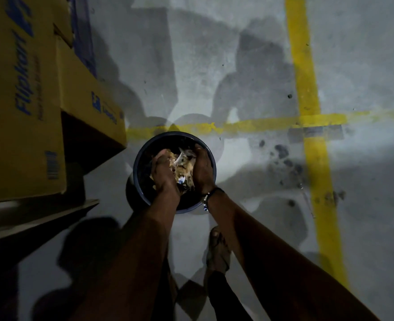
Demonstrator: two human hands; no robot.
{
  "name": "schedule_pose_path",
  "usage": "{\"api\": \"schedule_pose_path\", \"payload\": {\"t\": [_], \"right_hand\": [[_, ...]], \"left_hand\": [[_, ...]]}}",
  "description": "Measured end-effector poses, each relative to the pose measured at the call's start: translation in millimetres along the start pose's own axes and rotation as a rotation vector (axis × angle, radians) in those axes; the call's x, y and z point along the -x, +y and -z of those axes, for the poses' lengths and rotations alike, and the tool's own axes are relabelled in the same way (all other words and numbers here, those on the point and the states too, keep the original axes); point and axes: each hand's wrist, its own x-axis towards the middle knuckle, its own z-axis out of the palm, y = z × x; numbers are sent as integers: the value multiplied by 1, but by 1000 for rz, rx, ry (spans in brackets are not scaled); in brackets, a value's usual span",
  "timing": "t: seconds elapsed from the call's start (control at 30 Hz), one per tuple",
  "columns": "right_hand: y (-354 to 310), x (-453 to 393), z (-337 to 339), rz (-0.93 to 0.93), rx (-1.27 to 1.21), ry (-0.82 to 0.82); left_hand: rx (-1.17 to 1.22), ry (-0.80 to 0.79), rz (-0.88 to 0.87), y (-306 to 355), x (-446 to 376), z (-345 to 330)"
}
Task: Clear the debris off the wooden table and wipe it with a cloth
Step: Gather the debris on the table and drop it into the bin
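Dark plastic, round and navy-rimmed, the bin point(137, 158) stands on the grey concrete floor point(214, 66) just near of a yellow painted line point(249, 123) that crosses a second yellow line point(307, 66) running near to far. Over its mouth the left hand point(164, 173) and the right hand point(203, 169) are cupped toward each other, palms inward, pressing a crumpled bundle of debris point(183, 167) between them; it looks like pale paper scraps and wrappers, though the dim light hides the details. A beaded band circles the right wrist.

The wooden table itself is out of view, and no cloth shows, so I judge the clearing half of the job is nearly finished and the wiping is not yet begun. To drop the load cleanly, the hands should sink a little lower inside the rim before parting, then open slowly so light scraps fall straight down rather than drifting onto the floor. A quick brush of palm against palm over the bin would shed what clings.

At the left, stacked cardboard boxes point(22, 100) carry blue print: "Flipkart" reads clearly on the nearest one. The smaller lines beneath it are too blurred to read.
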Motion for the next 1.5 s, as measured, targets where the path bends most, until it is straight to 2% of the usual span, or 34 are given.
{"api": "schedule_pose_path", "payload": {"t": [0.1, 0.17, 0.37, 0.47, 0.7, 0.83, 1.1, 1.33, 1.5], "right_hand": [[16, 7, 10, -123, -209, -12], [-41, 56, 24, -152, -264, 7], [-140, 166, 61, -41, -157, -80], [-180, 226, 73, -49, -197, -161], [-276, 370, 82, -9, -182, -369], [-317, 446, 64, -94, -223, -473], [-360, 583, 3, -29, -57, -720], [-347, 661, -85, 52, 138, -924], [-315, 684, -145, 171, 323, -1010]], "left_hand": [[7, -59, 11, 24, 58, 3], [10, -83, 6, 31, 86, 11], [31, -69, -44, 78, 183, 41], [49, -43, -74, 112, 243, 59], [261, 1, -118, 189, 381, 113], [342, 67, -149, 223, 453, 159], [502, 241, -256, 248, 547, 288], [654, 404, -309, 255, 579, 407], [602, 601, -411, 247, 579, 481]]}}
